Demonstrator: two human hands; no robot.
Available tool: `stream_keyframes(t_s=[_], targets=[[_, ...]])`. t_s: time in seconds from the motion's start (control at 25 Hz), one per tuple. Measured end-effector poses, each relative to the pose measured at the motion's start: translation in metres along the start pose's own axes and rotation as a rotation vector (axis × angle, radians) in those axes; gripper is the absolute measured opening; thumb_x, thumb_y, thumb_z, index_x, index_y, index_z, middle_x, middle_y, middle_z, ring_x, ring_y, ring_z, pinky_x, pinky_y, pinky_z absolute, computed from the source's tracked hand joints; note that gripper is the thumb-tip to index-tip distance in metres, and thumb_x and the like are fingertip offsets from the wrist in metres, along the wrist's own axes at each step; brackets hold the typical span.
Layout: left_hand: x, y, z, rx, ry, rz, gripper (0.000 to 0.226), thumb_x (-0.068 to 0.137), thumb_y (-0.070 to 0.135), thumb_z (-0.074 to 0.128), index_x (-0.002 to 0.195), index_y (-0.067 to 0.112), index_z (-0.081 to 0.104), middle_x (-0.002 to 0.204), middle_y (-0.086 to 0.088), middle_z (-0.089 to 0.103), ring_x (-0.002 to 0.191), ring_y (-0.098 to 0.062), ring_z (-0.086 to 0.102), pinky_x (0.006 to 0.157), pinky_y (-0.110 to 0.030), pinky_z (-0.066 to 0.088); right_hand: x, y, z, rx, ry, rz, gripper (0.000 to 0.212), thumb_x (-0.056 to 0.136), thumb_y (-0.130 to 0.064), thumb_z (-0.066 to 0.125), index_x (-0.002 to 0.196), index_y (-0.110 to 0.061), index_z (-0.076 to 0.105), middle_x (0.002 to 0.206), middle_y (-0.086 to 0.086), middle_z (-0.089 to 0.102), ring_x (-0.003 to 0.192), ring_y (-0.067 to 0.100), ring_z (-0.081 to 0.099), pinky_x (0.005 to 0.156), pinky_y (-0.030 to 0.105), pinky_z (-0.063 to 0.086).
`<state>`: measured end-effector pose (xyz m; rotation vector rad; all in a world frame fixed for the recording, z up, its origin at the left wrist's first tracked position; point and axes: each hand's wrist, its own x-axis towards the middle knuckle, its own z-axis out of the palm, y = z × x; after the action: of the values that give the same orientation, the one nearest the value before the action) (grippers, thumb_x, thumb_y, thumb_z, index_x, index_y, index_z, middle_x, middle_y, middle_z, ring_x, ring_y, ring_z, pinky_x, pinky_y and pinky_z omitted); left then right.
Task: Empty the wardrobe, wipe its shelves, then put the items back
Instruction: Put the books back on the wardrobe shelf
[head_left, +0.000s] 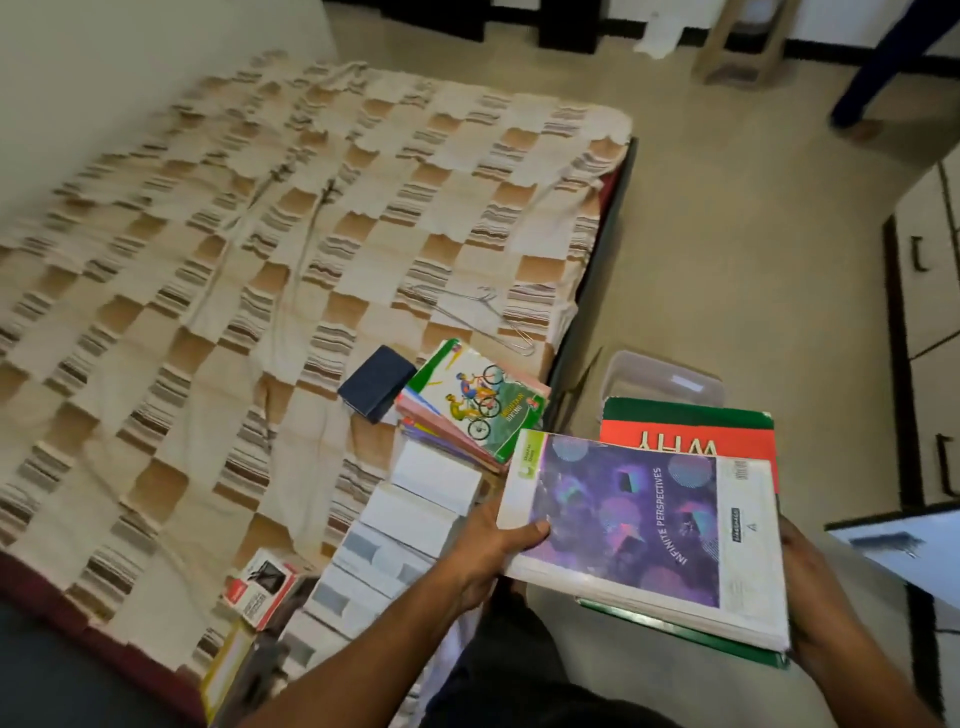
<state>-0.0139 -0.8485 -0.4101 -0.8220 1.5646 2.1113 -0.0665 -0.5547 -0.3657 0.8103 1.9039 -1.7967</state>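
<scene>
I hold a stack of books in both hands over the floor beside the bed. On top lies a purple book (634, 525) titled "Infinite Perspectives", with a red and green book (691, 434) under it. My left hand (498, 551) grips the stack's left edge, thumb on the purple cover. My right hand (810, 587) supports the right edge from below. On the bed's near edge lie a cycling-cover book pile (472, 410), a dark blue book (376, 382) and a row of white books (405, 535).
The bed (208, 260) has a checked beige cover with a wire hanger (483, 317) on it. A red and white box (262, 587) lies at its near corner. A clear plastic tub (665, 379) stands on the floor. White cabinet doors (930, 312) are at right; a person's leg (872, 73) far right.
</scene>
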Motion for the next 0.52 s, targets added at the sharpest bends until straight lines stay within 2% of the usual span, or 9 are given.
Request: stream_keyframes(t_s=[0.08,0.12,0.2,0.28,0.4,0.52], targets=[[0.019,0.010,-0.027,-0.018,0.014,0.034,0.039,0.085,0.006,0.076,0.122,0.009,0.064,0.112,-0.010,0.075,0.103,-0.030,0.072,0.088,-0.041,0.059,0.015,-0.010,0.011,0.000,-0.030,-0.019,0.028,0.095,-0.028,0.059,0.119,-0.013,0.066,0.111,0.021,0.072,0.103,0.049,0.067,0.091,0.064,0.051],[0.031,0.017,-0.042,-0.017,0.042,0.047,0.035,0.085,0.004,0.075,0.119,0.009,0.066,0.108,-0.008,0.076,0.099,-0.028,0.073,0.083,-0.037,0.059,0.023,-0.025,0.019,-0.072,-0.008,-0.015,0.030,0.094,-0.030,0.060,0.119,-0.014,0.066,0.110,0.021,0.073,0.101,0.050,0.067,0.088,0.064,0.052],[0.054,0.031,-0.070,-0.005,0.115,0.055,0.032,0.084,0.000,0.074,0.114,0.010,0.067,0.103,-0.005,0.077,0.094,-0.024,0.073,0.077,-0.030,0.058,0.042,-0.045,0.037,-0.156,0.040,-0.035,0.025,0.095,-0.029,0.060,0.115,-0.015,0.066,0.099,0.018,0.074,0.088,0.046,0.070,0.072,0.052,0.059],[0.079,0.046,-0.095,0.014,0.188,0.063,0.033,0.084,-0.001,0.075,0.113,0.012,0.068,0.103,-0.007,0.077,0.097,-0.027,0.072,0.078,-0.031,0.059,0.058,-0.063,0.052,-0.251,0.023,-0.104,0.019,0.097,-0.027,0.059,0.112,-0.017,0.064,0.090,0.011,0.072,0.075,0.035,0.071,0.060,0.036,0.055],[0.125,0.072,-0.127,0.010,0.251,0.084,0.034,0.085,-0.002,0.074,0.112,0.016,0.067,0.103,-0.004,0.076,0.093,-0.023,0.073,0.073,-0.026,0.059,0.090,-0.088,0.070,-0.397,0.010,-0.171,0.024,0.098,-0.030,0.058,0.117,-0.015,0.062,0.098,0.016,0.070,0.076,0.031,0.068,0.063,0.033,0.051],[0.165,0.091,-0.145,0.078,0.298,0.054,0.030,0.087,0.002,0.073,0.113,0.014,0.063,0.109,-0.007,0.072,0.078,-0.010,0.072,0.063,-0.018,0.057,0.110,-0.103,0.084,-0.438,0.014,-0.207,0.024,0.098,-0.030,0.057,0.117,-0.016,0.060,0.099,0.019,0.067,0.076,0.030,0.066,0.065,0.033,0.050]])
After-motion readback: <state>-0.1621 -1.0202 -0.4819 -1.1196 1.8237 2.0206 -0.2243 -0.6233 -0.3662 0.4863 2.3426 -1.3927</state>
